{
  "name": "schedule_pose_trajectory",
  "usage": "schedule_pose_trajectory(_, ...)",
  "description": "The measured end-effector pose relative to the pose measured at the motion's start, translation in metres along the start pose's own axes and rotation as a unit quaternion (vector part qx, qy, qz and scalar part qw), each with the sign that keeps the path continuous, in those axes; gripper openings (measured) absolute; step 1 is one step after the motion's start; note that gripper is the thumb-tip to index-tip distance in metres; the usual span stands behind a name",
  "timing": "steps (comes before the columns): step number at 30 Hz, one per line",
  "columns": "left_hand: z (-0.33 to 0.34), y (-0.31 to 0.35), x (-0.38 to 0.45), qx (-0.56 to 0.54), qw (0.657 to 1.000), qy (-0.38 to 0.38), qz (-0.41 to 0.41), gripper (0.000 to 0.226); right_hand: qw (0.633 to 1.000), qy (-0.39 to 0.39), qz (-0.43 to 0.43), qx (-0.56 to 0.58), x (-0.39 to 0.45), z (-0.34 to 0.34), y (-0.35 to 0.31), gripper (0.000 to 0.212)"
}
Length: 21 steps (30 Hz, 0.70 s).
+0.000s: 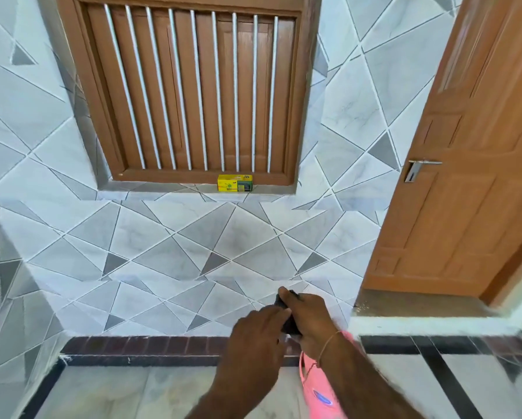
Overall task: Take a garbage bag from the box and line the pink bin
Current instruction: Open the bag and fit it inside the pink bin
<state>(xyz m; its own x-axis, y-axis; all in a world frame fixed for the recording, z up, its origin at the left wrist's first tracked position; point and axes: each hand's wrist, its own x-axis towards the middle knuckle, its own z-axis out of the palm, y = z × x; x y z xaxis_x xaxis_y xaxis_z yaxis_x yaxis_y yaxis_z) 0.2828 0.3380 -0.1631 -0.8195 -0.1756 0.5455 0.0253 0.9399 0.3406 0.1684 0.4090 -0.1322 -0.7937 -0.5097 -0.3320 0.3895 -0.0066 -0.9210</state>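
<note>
A yellow garbage bag box (pixel 235 183) stands on the tiled window sill, far from both hands. My right hand (pixel 306 316) is closed around a small folded black garbage bag (pixel 290 323), held in front of the tiled wall. My left hand (pixel 258 331) touches the same bag from the left, fingertips pinching its edge. The pink bin (pixel 320 391) stands on the floor below my right forearm, which hides most of it; only part of its rim and side shows.
A barred wooden window (pixel 190 86) fills the wall above the sill. An open wooden door (pixel 465 176) with a metal handle stands at the right, above a raised step (pixel 420 306). Marble floor (pixel 132 394) with dark borders lies below.
</note>
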Motion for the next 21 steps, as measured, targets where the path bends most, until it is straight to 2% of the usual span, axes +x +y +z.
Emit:
schedule_pose_trajectory(2,-0.002,0.006,-0.009,-0.021,0.998,0.047,-0.027,0.039,0.999,-0.02,0.006,0.023,-0.023,-0.003,0.003,0.033)
schedule_pose_trajectory(4,-0.013,0.016,-0.011,-0.093,0.984,0.085,-0.126,0.029,0.995,-0.061,0.016,0.076,-0.04,-0.012,0.0,0.033)
schedule_pose_trajectory(6,-0.024,0.03,-0.006,-0.218,0.937,0.096,-0.256,0.029,0.987,-0.134,-0.013,0.084,-0.06,-0.023,-0.005,0.035)
schedule_pose_trajectory(8,-0.034,0.042,0.0,-0.301,0.889,0.109,-0.327,0.028,0.981,-0.179,-0.064,0.031,-0.074,-0.031,-0.004,0.03)
schedule_pose_trajectory(9,-0.037,0.049,0.003,-0.321,0.878,0.108,-0.339,0.024,0.98,-0.179,-0.087,-0.004,-0.084,-0.035,-0.004,0.029)
schedule_pose_trajectory(11,-0.036,0.064,0.008,-0.331,0.877,0.08,-0.34,0.022,0.978,-0.15,-0.13,-0.058,-0.091,-0.044,0.001,0.027)
schedule_pose_trajectory(18,-0.005,0.122,0.016,-0.315,0.891,0.03,-0.325,0.044,0.983,-0.087,-0.159,-0.034,-0.111,-0.102,-0.007,0.022)
schedule_pose_trajectory(21,0.003,0.136,0.015,-0.336,0.885,0.002,-0.322,0.038,0.983,-0.06,-0.171,-0.036,-0.113,-0.128,-0.011,0.019)
